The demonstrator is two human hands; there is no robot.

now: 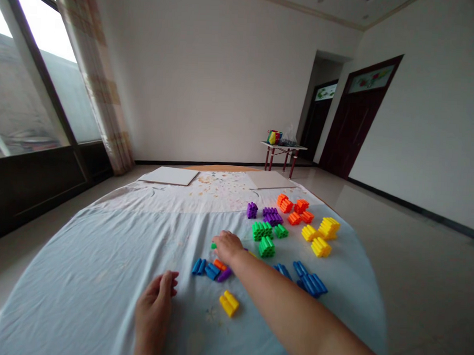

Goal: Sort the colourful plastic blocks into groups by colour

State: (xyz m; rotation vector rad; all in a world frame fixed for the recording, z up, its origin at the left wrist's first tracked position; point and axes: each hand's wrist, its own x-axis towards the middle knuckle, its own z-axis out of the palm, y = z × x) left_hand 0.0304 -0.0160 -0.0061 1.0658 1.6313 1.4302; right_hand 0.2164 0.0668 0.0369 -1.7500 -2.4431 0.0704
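My right hand (228,245) reaches out over the middle of the table, fingers bent down and closed at a green plastic tube piece (213,246), whose end shows at the fingertips. Beside and below that hand lie blue tube pieces (212,271), an orange piece (219,264) and a purple piece (224,275). A sliver of yellow is partly hidden behind my right wrist. My left hand (158,294) rests at the near side, fingers curled in, with no piece visible in it. A yellow joined pair of tubes (229,304) lies between my two arms.
To the right stand sorted clusters: purple (272,216), green (262,231), orange (285,203), yellow (329,227) and blue (313,284). Two white boards (170,175) lie at the far edge of the cloth-covered round table (87,275). A small side table (284,146) with bags stands beyond.
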